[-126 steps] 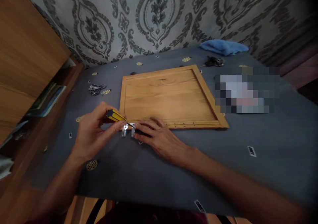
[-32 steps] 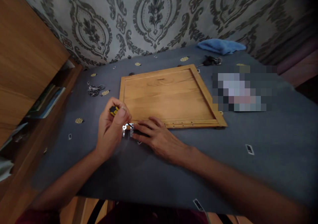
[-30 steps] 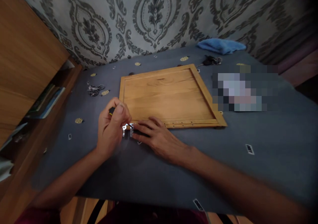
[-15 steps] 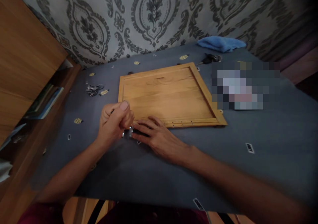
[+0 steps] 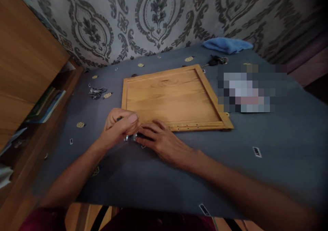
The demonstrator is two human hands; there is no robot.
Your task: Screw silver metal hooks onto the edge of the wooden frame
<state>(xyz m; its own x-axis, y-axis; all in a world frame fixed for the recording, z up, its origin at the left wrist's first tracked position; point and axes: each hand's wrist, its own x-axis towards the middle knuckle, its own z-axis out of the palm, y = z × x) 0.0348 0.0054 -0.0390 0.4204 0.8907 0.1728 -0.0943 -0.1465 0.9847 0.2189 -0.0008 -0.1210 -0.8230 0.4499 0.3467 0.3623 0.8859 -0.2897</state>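
A framed wooden panel [image 5: 169,98], like a small cabinet door, lies flat on the table. My left hand [image 5: 121,123] is closed in a fist over its near left corner, around what looks like a screwdriver [image 5: 119,118]; only a dark, yellowish bit of the handle shows. Below the fist, at the panel's near edge, sits a shiny metal hinge [image 5: 135,136], partly covered by both hands. My right hand [image 5: 162,140] lies with fingers stretched and spread, fingertips touching the hinge and the panel's edge. Small dark holes run along the near frame strip.
The table [image 5: 179,186] has a dark printed cover. Small metal parts [image 5: 96,92] lie left of the panel. Keys [image 5: 216,60] and a blue cloth [image 5: 227,45] lie behind at the right, near a blurred-out item [image 5: 246,91]. A wooden shelf [image 5: 43,110] borders the left side.
My left fist has turned and tipped toward the right, sinking slightly, and a bit of the handle now shows. My right hand and the panel stay in place.
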